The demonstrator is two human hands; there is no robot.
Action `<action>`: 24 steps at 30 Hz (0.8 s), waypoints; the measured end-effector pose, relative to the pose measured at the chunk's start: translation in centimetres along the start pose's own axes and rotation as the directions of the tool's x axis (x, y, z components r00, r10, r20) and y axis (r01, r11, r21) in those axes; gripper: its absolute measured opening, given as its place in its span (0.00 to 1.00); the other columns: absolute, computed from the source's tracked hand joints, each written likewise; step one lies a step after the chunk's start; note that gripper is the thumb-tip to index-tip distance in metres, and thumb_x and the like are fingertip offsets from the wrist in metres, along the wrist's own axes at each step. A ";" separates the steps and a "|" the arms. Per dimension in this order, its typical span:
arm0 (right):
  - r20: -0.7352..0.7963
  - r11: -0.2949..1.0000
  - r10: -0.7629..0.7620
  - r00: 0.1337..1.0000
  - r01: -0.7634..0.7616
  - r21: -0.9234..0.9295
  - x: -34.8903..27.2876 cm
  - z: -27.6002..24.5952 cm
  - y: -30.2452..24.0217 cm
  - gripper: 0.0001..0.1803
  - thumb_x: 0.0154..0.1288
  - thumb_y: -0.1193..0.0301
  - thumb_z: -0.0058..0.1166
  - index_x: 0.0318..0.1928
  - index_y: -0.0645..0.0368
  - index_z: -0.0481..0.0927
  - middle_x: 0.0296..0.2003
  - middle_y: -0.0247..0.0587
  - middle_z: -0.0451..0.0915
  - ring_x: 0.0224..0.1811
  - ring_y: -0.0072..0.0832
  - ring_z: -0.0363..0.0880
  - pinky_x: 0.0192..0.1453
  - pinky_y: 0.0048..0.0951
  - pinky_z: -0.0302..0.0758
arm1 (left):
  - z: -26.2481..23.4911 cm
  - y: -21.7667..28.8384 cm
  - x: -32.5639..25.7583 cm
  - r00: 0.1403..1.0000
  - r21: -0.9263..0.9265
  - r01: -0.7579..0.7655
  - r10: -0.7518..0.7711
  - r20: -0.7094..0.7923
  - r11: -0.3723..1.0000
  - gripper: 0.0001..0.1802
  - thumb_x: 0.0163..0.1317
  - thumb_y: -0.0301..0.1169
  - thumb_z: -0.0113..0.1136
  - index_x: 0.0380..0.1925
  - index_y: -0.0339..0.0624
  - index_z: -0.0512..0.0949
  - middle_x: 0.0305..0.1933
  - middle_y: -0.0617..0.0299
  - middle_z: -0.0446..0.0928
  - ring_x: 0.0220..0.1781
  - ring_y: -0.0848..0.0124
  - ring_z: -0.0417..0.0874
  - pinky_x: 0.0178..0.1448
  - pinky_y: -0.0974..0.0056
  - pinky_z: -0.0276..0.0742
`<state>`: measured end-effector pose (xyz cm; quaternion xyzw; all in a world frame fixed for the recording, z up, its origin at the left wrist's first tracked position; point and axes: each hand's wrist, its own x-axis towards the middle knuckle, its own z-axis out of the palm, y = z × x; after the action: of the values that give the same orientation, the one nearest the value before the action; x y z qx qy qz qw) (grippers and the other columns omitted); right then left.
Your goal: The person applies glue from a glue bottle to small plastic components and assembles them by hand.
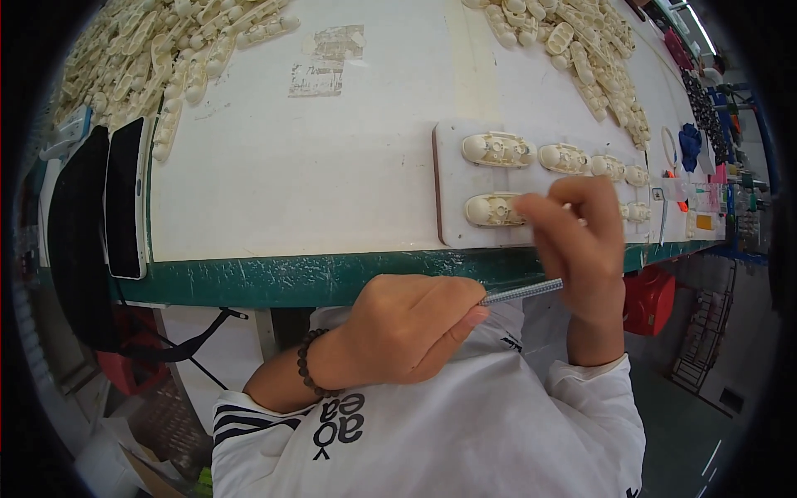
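My left hand (415,325) is closed around a thin, silvery, ridged rod (523,292), which sticks out to the right in front of my body. The rod's far end reaches the palm side of my right hand (585,249). That right hand is over a white board (452,178), fingers curled in and slightly blurred. Its fingertips are at the right end of a cream plastic shell (494,209) in the near row; whatever they pinch is hidden. Another cream shell (498,150) heads the far row, with several more to its right. My hand covers part of the near row.
Cream plastic parts lie heaped at the far left (166,50) and far right (581,50). A phone (126,199) and a black strap-like item (79,241) are at the left. The green table edge (315,282) runs along the front; a red stool (649,300) stands below right.
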<state>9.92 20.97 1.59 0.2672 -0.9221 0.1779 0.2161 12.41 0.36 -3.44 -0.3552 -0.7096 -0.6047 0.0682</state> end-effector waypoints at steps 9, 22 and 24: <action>0.132 0.996 -0.088 0.987 0.085 0.026 0.4 0.3 -0.3 0.21 0.43 0.81 0.59 0.43 0.58 0.83 0.30 0.37 0.71 0.29 0.31 0.69 0.30 0.29 0.66 | 0.1 -0.1 -0.1 1.000 0.001 -0.010 0.010 0.003 1.000 0.06 0.58 0.24 0.61 0.32 0.34 0.74 0.22 0.56 0.74 0.18 0.61 0.76 0.21 0.62 0.72; -0.007 0.997 -0.049 0.999 0.049 0.052 -3.1 -2.1 -1.4 0.26 0.34 0.82 0.62 0.43 0.60 0.85 0.27 0.31 0.71 0.27 0.27 0.66 0.28 0.27 0.62 | 0.5 0.1 0.2 0.999 0.079 0.012 -0.015 0.042 0.997 0.06 0.58 0.25 0.61 0.31 0.36 0.74 0.20 0.57 0.73 0.18 0.62 0.75 0.20 0.62 0.70; -0.016 0.997 -0.070 0.997 0.070 0.008 -3.3 -2.0 -1.3 0.25 0.34 0.82 0.61 0.41 0.61 0.85 0.26 0.30 0.70 0.26 0.27 0.65 0.27 0.27 0.61 | 0.7 0.1 0.2 0.999 0.087 0.015 -0.019 0.036 0.996 0.06 0.58 0.25 0.61 0.31 0.36 0.74 0.20 0.57 0.73 0.18 0.62 0.75 0.20 0.62 0.70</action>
<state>13.83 22.22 1.96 0.2989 -0.9096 0.1762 0.2284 12.51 1.06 -3.46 -0.3569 -0.7394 -0.5671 0.0654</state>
